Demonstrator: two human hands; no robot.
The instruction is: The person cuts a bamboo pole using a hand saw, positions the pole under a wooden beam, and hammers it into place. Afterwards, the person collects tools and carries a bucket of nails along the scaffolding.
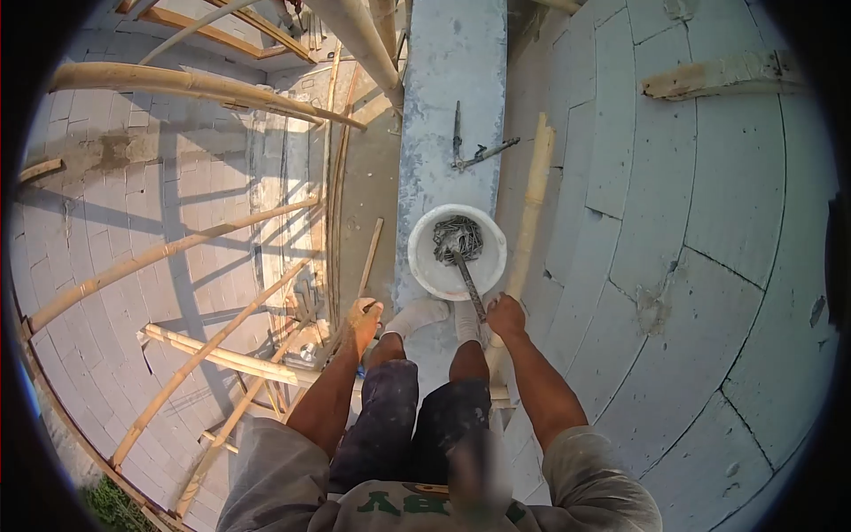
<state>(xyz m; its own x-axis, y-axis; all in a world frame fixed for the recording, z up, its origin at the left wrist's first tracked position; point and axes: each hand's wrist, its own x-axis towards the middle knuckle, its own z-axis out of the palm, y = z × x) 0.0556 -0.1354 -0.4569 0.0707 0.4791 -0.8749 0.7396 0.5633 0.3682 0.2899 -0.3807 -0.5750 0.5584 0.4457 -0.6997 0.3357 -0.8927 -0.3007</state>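
Observation:
A white bucket [424,268] stands on a narrow grey plank [452,80] just in front of my feet, with a heap of nails [467,232] at its bottom. My right hand [506,316] is closed at the bucket's near right side, round the upper end of a dark metal bar [469,282] whose lower end reaches into the nails. To the left of the bucket, my left hand [363,323] is closed in a pinch; what its fingers hold is too small to make out. Beyond the bucket, a dark metal clamp [479,155] lies on the plank.
Bamboo poles [168,243] cross the left side over a lower level. One upright pole [359,40] rises beside the plank at the top. A block wall [656,204] runs along the right, with a timber end [709,78] projecting from it.

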